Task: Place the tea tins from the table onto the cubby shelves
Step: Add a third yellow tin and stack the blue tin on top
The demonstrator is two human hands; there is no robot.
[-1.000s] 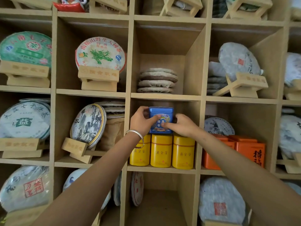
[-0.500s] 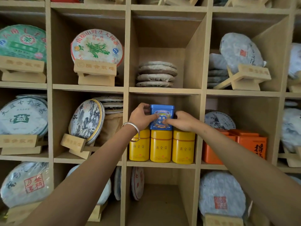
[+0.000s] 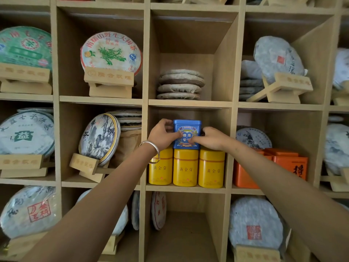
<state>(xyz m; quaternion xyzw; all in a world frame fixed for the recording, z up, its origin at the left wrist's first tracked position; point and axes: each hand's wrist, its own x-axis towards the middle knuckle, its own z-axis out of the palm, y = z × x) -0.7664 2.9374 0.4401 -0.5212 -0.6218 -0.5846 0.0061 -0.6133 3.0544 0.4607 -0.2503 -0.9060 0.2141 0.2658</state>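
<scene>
A blue square tea tin (image 3: 187,127) rests on top of the middle one of three yellow tea tins (image 3: 185,168) in a centre cubby of the wooden shelf (image 3: 188,104). My left hand (image 3: 162,135), with a silver bangle at the wrist, grips the blue tin's left side, thumb on its front. My right hand (image 3: 211,138) holds its right side, with fingertips on the front label. Both arms reach up from below.
Orange tins (image 3: 287,163) fill the cubby to the right. Wrapped tea cakes on wooden stands (image 3: 109,80) occupy the neighbouring cubbies. A stack of flat tea cakes (image 3: 180,85) lies in the cubby above. The cubby below holds upright cakes (image 3: 158,210) at its left.
Both hands stay on the blue tin, which sits on the yellow tins throughout. The fingers have shifted slightly on its front, and the view has tilted a little.
</scene>
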